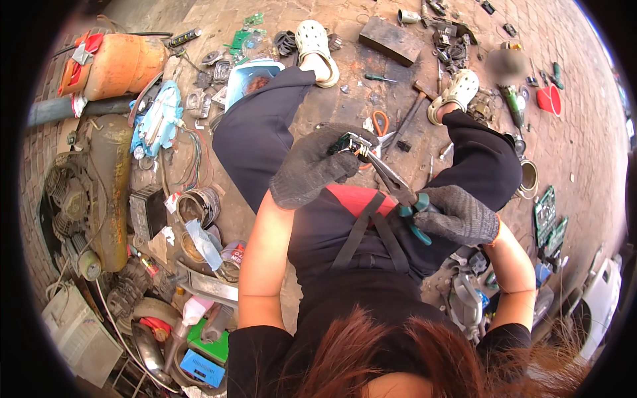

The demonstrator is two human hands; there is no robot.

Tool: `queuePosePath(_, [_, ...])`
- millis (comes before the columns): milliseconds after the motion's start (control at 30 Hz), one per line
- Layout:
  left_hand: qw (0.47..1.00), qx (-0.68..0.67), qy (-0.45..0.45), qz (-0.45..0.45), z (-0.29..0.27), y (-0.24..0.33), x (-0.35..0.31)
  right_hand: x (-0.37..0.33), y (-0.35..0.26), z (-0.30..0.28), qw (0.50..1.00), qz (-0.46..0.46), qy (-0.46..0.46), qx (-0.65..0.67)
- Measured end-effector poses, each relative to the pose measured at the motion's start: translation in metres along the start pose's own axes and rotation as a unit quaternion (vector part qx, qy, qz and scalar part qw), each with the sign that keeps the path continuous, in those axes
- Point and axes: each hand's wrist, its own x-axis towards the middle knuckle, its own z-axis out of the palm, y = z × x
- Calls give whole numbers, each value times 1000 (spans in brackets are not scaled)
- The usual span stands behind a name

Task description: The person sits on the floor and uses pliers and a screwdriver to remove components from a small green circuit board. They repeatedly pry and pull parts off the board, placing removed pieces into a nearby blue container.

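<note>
Both of my hands wear dark grey knitted gloves and meet in front of my lap. My left hand [315, 162] is closed round a small electronic part [352, 144] with a dark green board and bright metal pieces. In my right hand [459, 213] are long-nose pliers [397, 186] with green handles, their jaws pointing up and left. The pliers' tips reach the metal side of the part; whether they grip it I cannot tell. Under the pliers lies a red patch with black straps [361, 219] on my lap.
Between my feet lie a hammer [410, 116], orange-handled scissors [379, 124], a screwdriver [379, 78] and a dark metal block [389, 41]. At left are an orange gas cylinder [133, 65], a blue tub [233, 86] and opened cans [198, 207]. Green circuit boards [545, 215] lie at right.
</note>
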Motion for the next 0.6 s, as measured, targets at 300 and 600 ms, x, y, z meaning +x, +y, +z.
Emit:
queuePosePath(300, [998, 44, 38, 3, 6, 5, 2, 3, 11, -1, 987, -94, 40, -126])
queuePosePath(600, [1000, 2, 22, -7, 2, 0, 1, -4, 1, 1, 999, 15, 13, -33])
